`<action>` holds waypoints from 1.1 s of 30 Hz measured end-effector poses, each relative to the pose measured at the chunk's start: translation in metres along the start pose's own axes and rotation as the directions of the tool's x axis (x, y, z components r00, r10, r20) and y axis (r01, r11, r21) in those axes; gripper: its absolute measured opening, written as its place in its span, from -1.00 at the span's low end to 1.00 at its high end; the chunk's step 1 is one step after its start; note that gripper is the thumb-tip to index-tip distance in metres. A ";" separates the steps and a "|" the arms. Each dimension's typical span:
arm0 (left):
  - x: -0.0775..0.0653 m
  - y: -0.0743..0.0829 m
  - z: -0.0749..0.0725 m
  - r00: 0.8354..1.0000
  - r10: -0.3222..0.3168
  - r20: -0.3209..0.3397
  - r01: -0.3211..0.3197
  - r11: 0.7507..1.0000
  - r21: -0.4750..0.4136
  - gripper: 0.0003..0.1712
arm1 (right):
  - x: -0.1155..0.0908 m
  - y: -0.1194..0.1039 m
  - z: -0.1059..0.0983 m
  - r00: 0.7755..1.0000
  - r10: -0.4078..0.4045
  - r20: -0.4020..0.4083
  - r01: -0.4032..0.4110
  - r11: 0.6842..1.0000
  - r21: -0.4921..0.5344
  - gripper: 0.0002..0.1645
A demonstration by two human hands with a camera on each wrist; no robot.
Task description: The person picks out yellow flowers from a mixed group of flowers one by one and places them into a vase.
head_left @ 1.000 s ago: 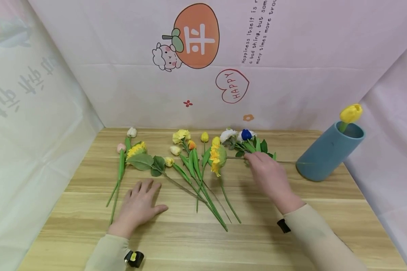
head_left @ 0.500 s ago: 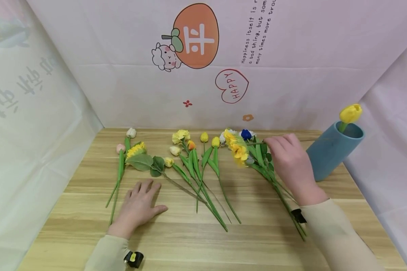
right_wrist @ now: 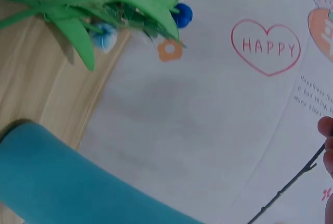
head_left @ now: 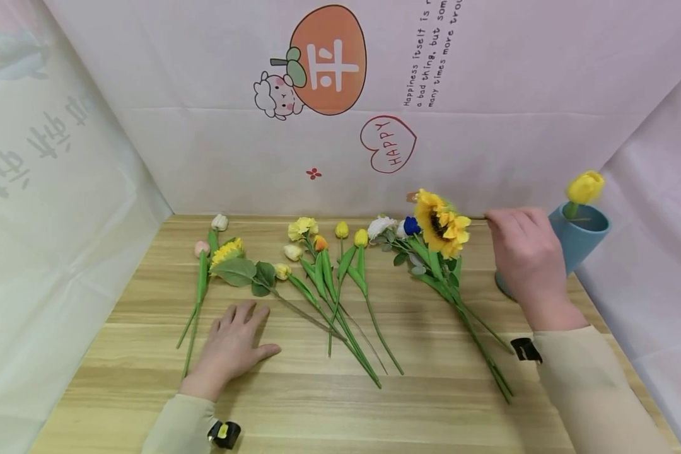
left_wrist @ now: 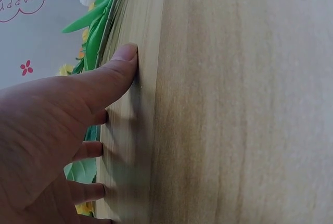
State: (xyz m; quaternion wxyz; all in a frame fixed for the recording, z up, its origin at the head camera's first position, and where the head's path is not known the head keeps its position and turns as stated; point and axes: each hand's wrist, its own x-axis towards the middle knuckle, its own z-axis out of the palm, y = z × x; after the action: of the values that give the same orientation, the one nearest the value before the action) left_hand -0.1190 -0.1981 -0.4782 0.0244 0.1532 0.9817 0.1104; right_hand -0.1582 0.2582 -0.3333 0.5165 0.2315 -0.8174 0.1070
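Note:
My right hand (head_left: 530, 258) pinches the stem of a sunflower (head_left: 441, 226), lifted off the table with its yellow head to the left. In the right wrist view the dark, thin stem (right_wrist: 285, 187) runs down from the fingertips (right_wrist: 328, 156). Beside the hand, and partly hidden by it, leans a blue vase (head_left: 581, 239) holding one yellow tulip (head_left: 584, 187). Whether the sunflower's stem end is inside the vase, I cannot tell. My left hand (head_left: 232, 347) rests on the table with fingers spread, just below another sunflower (head_left: 229, 251), and holds nothing.
Several tulips and a yellow carnation-like flower (head_left: 303, 227) lie mid-table. White flowers (head_left: 381, 226) and a blue tulip (head_left: 412, 226) lie left of the vase. A pink tulip (head_left: 202, 248) and a white tulip (head_left: 220, 222) lie far left. Printed cloth (head_left: 204, 145) hangs behind.
My right hand has carried the sunflower up and to the right, from over the white and blue flowers to beside the vase; its head has turned more toward the camera. The left hand stays put.

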 end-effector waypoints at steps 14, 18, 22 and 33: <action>0.000 0.000 0.000 1.000 -0.004 0.015 0.004 1.000 -0.023 -0.05 | 0.007 0.020 -0.010 0.963 0.172 -0.207 -0.190 0.979 -0.070 -0.87; 0.001 -0.001 0.000 1.000 -0.002 0.015 0.002 1.000 -0.022 -0.06 | 0.008 0.025 -0.013 0.950 0.214 -0.227 -0.236 0.969 -0.074 -0.89; 0.000 0.000 -0.001 1.000 -0.001 0.016 0.001 1.000 -0.024 -0.07 | 0.008 0.031 -0.017 0.948 0.247 -0.199 -0.269 0.959 -0.091 -0.91; 0.000 0.000 0.000 1.000 -0.003 0.020 0.004 1.000 -0.028 -0.07 | -0.007 0.053 -0.025 0.929 0.328 -0.172 -0.356 0.920 -0.165 -0.82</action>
State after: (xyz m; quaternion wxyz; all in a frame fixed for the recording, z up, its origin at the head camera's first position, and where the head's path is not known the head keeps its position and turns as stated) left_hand -0.1193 -0.1984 -0.4778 0.0366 0.1523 0.9800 0.1225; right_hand -0.1613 0.3171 -0.3252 0.5663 0.0254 -0.8132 0.1318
